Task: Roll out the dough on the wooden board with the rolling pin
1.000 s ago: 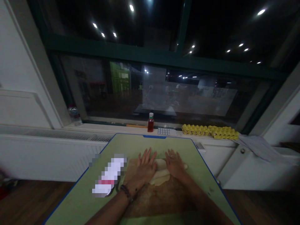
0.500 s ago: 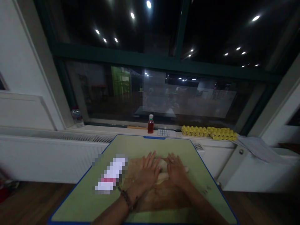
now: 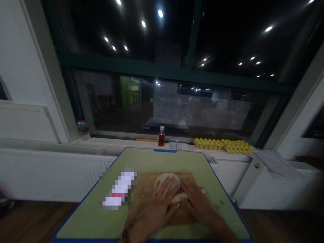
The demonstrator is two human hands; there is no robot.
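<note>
A pale round of dough (image 3: pixel 165 176) lies on a wooden board (image 3: pixel 143 192), toward its far side. Across the near part of the dough sits a light rolling pin (image 3: pixel 180 197), one end poking out to the right beyond my fingers. My left hand (image 3: pixel 162 199) lies flat with its fingers spread, over the dough and the pin's left part, which it hides. On the pin's right part rests my right hand (image 3: pixel 196 197), its fingers stretched forward and left. Neither hand is wrapped around anything.
The board rests on a green table (image 3: pixel 96 216) with a blue rim. A blurred-out phone-like shape (image 3: pixel 120 189) lies to the left. On the windowsill stand a bottle of red liquid (image 3: pixel 161 136), yellow egg cartons (image 3: pixel 222 145) and a clear bottle (image 3: pixel 83 129).
Both hands and the rolling pin have come toward me. More of the dough's far side now shows beyond my fingers.
</note>
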